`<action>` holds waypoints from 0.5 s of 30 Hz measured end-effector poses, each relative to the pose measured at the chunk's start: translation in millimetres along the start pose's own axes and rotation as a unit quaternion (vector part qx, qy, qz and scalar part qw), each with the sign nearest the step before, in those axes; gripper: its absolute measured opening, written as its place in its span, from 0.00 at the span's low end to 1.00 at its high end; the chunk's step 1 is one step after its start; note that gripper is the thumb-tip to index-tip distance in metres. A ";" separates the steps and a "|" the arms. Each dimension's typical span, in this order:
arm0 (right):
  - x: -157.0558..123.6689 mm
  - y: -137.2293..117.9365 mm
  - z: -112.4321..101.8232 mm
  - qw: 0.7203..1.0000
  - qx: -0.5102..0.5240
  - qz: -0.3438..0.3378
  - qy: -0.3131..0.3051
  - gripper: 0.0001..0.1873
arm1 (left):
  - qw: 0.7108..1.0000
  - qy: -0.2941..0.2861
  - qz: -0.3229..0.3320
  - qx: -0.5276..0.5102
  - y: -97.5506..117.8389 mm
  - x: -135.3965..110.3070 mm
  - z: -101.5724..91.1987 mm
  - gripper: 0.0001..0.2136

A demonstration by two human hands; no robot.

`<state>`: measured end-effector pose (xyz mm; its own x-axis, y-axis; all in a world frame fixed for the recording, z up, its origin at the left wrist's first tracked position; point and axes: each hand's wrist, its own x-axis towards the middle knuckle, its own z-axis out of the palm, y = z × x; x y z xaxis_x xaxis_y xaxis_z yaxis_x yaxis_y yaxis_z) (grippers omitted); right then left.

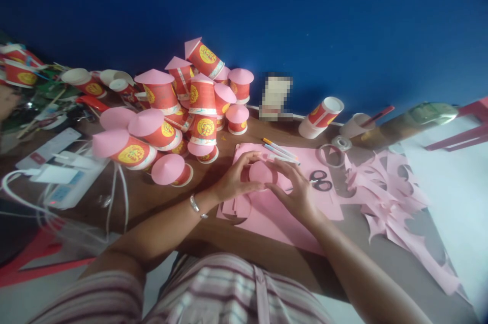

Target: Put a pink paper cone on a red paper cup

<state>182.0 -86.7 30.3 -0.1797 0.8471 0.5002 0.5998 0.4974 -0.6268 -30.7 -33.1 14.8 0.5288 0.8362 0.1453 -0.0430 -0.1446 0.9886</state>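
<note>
Both hands meet over a small pink paper disc [261, 172] above a stack of pink paper sheets [274, 215] on the brown table. My left hand [234, 180] curls round the disc's left side, fingers bent. My right hand [295, 189] pinches its right edge with thumb and fingers. A silver bracelet [196, 206] sits on my left wrist. More cut pink circles [237, 206] lie under my left hand.
A heap of red paper cups with pink cone lids [183, 110] fills the back left. Black scissors [321, 181], markers [280, 150], tape rolls [335, 154], a lone cup [322, 116] and pink offcuts [392, 187] lie right. A power strip with white cables [64, 182] sits left.
</note>
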 end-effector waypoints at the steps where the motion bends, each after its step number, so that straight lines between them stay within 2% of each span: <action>1: 0.1 -0.3 -0.2 1.000 0.000 0.003 -0.001 0.33 | 1.000 0.008 0.002 0.013 1.8 0.0 1.7 0.33; 6: -0.9 0.8 0.1 1.000 0.000 0.011 -0.002 0.32 | 0.999 0.015 -0.005 0.034 7.7 0.3 4.4 0.33; 15: -0.8 3.3 -0.8 1.000 0.013 0.014 -0.012 0.32 | 0.999 0.014 -0.013 0.045 3.5 0.1 1.6 0.31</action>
<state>184.7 -85.8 28.3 -0.1820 0.8653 0.4671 0.5847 0.4772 -0.6561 -29.4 -34.3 18.2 0.5047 0.8545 0.1228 0.0475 -0.1695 0.9844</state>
